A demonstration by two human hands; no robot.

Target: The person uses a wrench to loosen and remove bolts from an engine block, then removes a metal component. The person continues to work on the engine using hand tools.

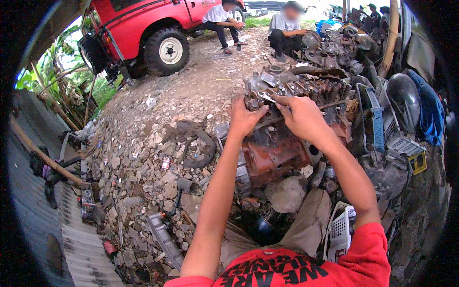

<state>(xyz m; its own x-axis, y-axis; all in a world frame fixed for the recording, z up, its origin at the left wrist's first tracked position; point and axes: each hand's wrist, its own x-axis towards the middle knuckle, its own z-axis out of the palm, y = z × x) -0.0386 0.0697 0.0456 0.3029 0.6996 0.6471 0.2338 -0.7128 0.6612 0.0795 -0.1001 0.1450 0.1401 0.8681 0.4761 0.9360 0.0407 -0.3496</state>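
Note:
A rusty, grimy engine (287, 162) lies in front of me, with a row of valve gear (313, 88) along its top. My right hand (303, 117) is closed on a silver wrench (266, 97) over the top left of the engine. My left hand (245, 115) grips the engine's upper left corner beside the wrench, its thumb toward the wrench and some fingertips hidden among the metal parts. A grey metal casting (244, 179) sits at the engine's lower left side.
Two seated people (222, 16) (287, 36) are beyond me, near a red vehicle (129, 28) and piled parts (334, 43). Rubble ground (134, 138) holds a black hose (201, 158). Plastic crates (375, 119) stand right; corrugated sheets (86, 244) and a pole (45, 153) lie left.

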